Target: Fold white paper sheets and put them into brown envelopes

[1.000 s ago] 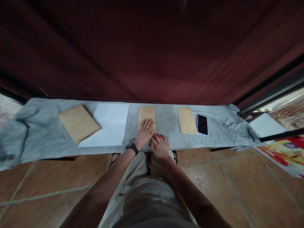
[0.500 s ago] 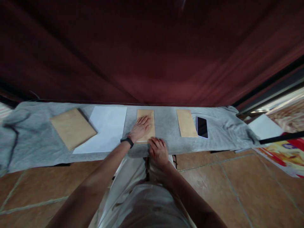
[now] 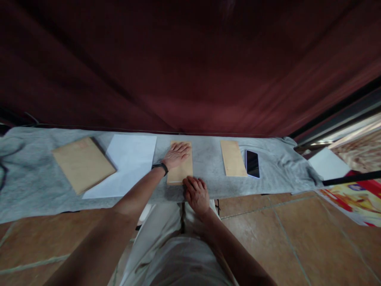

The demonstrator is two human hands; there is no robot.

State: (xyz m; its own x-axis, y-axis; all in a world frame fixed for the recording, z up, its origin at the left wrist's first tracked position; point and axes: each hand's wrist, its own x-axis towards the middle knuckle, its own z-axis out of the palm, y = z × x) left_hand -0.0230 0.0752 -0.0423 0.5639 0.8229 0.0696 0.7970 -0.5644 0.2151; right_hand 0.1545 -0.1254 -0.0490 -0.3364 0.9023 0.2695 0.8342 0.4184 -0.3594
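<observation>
A tan paper envelope [image 3: 180, 172] lies upright on the grey cloth in front of me, with a pale line across its near end. My left hand [image 3: 176, 155] rests flat on its upper part, fingers stretched out, a black band at the wrist. At the envelope's near right corner is my right hand [image 3: 197, 194], its fingers bent and closed on that corner; the thumb is partly hidden. To the left, a stack of larger tan envelopes [image 3: 83, 163] overlaps a white sheet of paper [image 3: 131, 163]. Another small tan envelope [image 3: 233, 159] lies to the right.
A phone [image 3: 253, 163] with a dark screen lies beside the right envelope. The grey cloth [image 3: 208, 159] covers a long narrow surface against a dark red hanging sheet [image 3: 190, 79]. Right of it are a white box [image 3: 329, 163], a dark bar and a colourful printed package [image 3: 357, 200].
My left hand stays flat on the envelope. My right hand has shifted slightly left along its near edge. The whole view has tilted a little.
</observation>
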